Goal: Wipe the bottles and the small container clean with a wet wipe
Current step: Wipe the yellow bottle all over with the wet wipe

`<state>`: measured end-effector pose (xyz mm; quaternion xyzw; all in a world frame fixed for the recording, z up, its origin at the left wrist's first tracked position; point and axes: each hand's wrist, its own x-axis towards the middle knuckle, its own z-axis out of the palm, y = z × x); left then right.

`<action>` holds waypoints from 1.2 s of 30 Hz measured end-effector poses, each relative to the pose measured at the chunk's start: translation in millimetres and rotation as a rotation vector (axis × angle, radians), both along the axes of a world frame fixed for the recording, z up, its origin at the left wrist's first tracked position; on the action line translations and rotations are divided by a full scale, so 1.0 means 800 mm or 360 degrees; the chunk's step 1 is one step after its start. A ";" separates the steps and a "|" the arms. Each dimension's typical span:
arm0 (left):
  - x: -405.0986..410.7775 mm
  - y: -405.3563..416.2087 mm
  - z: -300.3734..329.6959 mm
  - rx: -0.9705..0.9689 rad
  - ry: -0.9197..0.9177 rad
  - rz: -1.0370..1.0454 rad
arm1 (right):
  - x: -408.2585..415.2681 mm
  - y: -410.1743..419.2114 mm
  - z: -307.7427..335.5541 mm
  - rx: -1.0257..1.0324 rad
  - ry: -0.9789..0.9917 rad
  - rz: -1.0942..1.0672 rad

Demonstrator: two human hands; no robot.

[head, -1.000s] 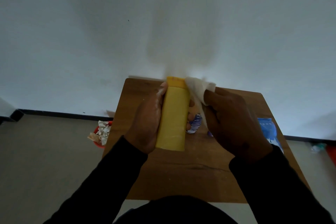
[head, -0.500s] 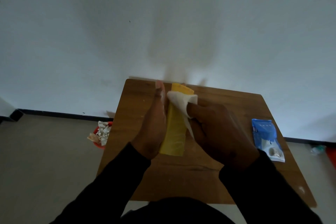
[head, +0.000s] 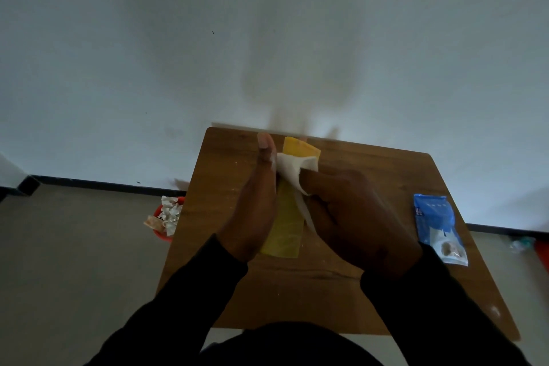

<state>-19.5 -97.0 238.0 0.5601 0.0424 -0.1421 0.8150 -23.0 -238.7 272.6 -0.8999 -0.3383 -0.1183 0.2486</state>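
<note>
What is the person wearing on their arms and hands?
Both arms are covered by long, dark sleeves, black or close to it, that reach down to the wrists. The left sleeve and right sleeve look plain, with no stripes or markings visible in the dim light. The left hand and right hand are bare: no gloves, and no rings or watch that can be seen.

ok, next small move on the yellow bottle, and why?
Probably drag the wet wipe down the yellow bottle: the right hand presses it near the top, the lower body shows uncovered, and the left hand steadies the bottle.
</note>
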 end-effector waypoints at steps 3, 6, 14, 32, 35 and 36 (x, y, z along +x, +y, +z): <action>0.002 0.002 -0.001 0.0006 0.0034 0.0011 | 0.006 -0.001 0.000 0.0009 -0.0010 -0.0166; 0.006 0.005 -0.003 0.0006 0.0066 0.0017 | 0.007 -0.004 -0.003 -0.0029 0.0114 -0.0055; 0.017 0.011 -0.006 -0.0032 0.0012 -0.0018 | 0.019 -0.011 -0.011 0.0012 0.0101 -0.0144; 0.027 0.023 0.002 -0.0295 0.0043 -0.0148 | 0.022 -0.024 -0.014 0.0008 0.0093 -0.0101; 0.025 0.021 0.003 -0.0282 0.0048 -0.0148 | 0.022 -0.023 -0.012 -0.0024 0.0103 -0.0063; 0.026 0.020 0.004 -0.0278 0.0029 -0.0146 | 0.025 -0.022 -0.012 -0.0023 0.0073 -0.0127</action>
